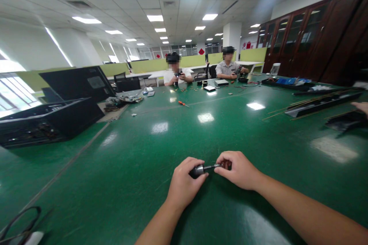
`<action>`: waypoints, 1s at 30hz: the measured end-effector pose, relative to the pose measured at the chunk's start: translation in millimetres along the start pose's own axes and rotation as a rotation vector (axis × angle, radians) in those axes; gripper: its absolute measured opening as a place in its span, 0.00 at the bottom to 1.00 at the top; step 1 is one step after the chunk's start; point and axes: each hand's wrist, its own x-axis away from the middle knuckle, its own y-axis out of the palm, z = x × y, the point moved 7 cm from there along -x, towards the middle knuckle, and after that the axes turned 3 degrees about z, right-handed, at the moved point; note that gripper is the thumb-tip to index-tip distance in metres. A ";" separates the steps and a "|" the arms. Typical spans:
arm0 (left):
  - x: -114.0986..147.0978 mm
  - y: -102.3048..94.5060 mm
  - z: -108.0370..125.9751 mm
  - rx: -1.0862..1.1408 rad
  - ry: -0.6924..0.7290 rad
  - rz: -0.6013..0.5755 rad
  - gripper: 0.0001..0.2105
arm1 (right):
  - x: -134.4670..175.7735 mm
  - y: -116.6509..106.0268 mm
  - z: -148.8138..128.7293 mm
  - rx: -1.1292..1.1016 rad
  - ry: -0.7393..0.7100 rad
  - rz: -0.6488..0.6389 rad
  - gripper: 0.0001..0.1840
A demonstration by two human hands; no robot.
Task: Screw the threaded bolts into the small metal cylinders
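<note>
Low in the middle of the head view, my left hand (pixel 185 183) is closed around a dark cylinder with a silver collar (pixel 198 170). A thin dark shaft (pixel 210 167) sticks out of the collar to the right. At the shaft's far end my right hand (pixel 237 170) pinches a small ringed metal piece (pixel 217 165); its fingers partly hide it. Whether that piece is joined to the shaft I cannot tell. Both hands are just above the green tabletop (pixel 138 183), and the cylinder's rear end is covered by my left palm.
An orange-handled screwdriver (pixel 182 103) lies farther up the table. A black computer case (pixel 51 122) stands at left, and dark metal strips (pixel 322 103) lie at right. Two people (pixel 176 72) handle items across the table. Another person's hand (pixel 361 107) reaches in from the right edge.
</note>
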 end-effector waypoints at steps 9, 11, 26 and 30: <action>-1.1 -0.5 0.2 0.005 0.006 0.008 0.13 | -0.7 -2.5 -0.9 -0.007 -0.004 0.013 0.04; -0.9 -1.1 0.6 0.005 0.014 0.015 0.12 | -0.8 -3.2 -0.9 -0.007 -0.005 0.019 0.05; -1.0 -4.0 0.8 -0.008 -0.006 0.031 0.13 | -1.3 -5.6 -1.4 -0.008 0.007 0.035 0.04; -1.4 -4.4 1.2 -0.005 -0.009 0.032 0.13 | -1.0 -5.5 -1.9 -0.005 0.009 0.034 0.04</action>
